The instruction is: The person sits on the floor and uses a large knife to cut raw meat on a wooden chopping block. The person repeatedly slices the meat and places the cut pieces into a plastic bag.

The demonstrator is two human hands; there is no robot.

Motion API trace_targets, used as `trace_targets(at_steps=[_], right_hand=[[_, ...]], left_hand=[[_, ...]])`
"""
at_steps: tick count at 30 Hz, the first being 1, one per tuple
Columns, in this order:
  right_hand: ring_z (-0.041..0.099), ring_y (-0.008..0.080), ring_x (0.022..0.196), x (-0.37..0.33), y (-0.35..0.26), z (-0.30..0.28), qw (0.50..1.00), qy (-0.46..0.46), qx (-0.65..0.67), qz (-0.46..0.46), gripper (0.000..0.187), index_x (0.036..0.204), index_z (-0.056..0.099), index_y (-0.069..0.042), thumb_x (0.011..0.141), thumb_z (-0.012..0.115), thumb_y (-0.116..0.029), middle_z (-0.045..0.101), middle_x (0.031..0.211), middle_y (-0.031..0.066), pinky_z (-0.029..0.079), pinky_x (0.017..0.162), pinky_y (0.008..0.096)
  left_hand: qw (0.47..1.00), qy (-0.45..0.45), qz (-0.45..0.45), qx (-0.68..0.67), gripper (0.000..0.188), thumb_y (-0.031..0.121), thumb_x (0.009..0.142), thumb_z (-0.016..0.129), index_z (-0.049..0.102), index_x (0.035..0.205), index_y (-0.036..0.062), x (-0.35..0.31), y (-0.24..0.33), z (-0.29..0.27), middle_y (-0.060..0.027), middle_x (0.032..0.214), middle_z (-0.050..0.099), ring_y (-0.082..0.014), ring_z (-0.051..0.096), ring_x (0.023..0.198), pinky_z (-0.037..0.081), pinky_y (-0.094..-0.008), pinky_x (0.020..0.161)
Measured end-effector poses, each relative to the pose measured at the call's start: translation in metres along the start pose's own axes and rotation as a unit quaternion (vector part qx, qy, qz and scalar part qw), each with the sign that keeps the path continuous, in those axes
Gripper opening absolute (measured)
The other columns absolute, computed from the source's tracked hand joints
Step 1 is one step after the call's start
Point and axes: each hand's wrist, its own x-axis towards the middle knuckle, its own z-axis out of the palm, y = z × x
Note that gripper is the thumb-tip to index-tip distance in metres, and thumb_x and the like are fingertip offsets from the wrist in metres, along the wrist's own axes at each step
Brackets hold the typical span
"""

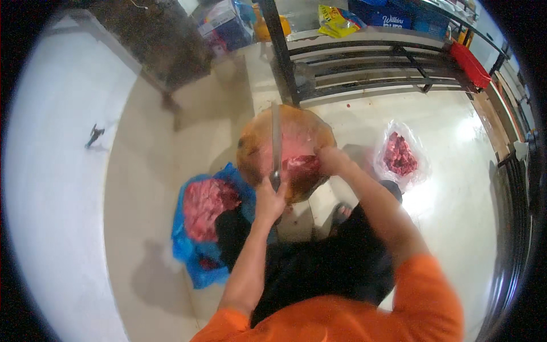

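Note:
A round wooden chopping block stands on the floor in front of me. My left hand is closed round the handle of a knife, whose long blade points away from me over the block. Just right of the blade lies a piece of red meat. My right hand, slightly blurred, grips the right end of that piece. Left of the block, a large slab of raw meat rests on a blue plastic bag. Cut meat pieces fill a clear plastic bag on the right.
A black metal rack stands beyond the block, with a yellow packet and blue packages behind it. A red object is at its right end. At the left are a white door and its handle.

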Motion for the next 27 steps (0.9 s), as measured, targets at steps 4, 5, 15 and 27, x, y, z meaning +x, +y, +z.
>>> trace_targets(at_steps=[4,5,15,27], right_hand=[[0.065,0.0396,0.086,-0.005,-0.018,-0.001,1.000,-0.002,-0.004,0.023,0.037,0.097,0.061,-0.002,0.066,0.073,-0.019,0.067,0.088,0.0222,0.053,0.075,0.0466],[0.065,0.0394,0.086,-0.005,-0.018,-0.002,0.999,-0.009,-0.017,0.027,0.038,0.097,0.061,-0.002,0.065,0.074,-0.019,0.067,0.089,0.0221,0.053,0.074,0.0465],[0.066,0.0383,0.086,-0.003,-0.023,-0.009,0.999,-0.022,-0.018,0.016,0.034,0.094,0.063,-0.003,0.066,0.073,-0.019,0.068,0.089,0.0211,0.054,0.073,0.0461],[0.066,0.0383,0.080,-0.006,-0.018,-0.012,0.999,-0.015,0.006,0.042,0.042,0.099,0.065,-0.005,0.062,0.074,-0.022,0.068,0.086,0.0210,0.054,0.072,0.0450]], left_hand=[[0.970,0.096,0.129,-0.182,0.048,0.024,0.090,0.060,0.047,0.122,-0.0080,0.011,0.066,-0.033,-0.0312,0.103,0.061,-0.0460,0.059,0.100,0.045,-0.0479,0.087],[0.966,0.103,0.131,-0.197,0.048,0.024,0.090,0.060,0.047,0.123,-0.0078,0.015,0.067,-0.030,-0.0313,0.104,0.061,-0.0462,0.059,0.100,0.045,-0.0480,0.088],[0.983,-0.141,-0.086,0.077,0.044,0.029,0.089,0.059,0.049,0.111,-0.0075,-0.002,-0.021,0.022,-0.0344,0.101,0.060,-0.0499,0.058,0.096,0.045,-0.0524,0.085],[0.992,-0.076,-0.079,0.070,0.044,0.027,0.089,0.058,0.049,0.113,-0.0088,-0.008,-0.031,0.051,-0.0362,0.100,0.059,-0.0512,0.057,0.097,0.045,-0.0534,0.085]])
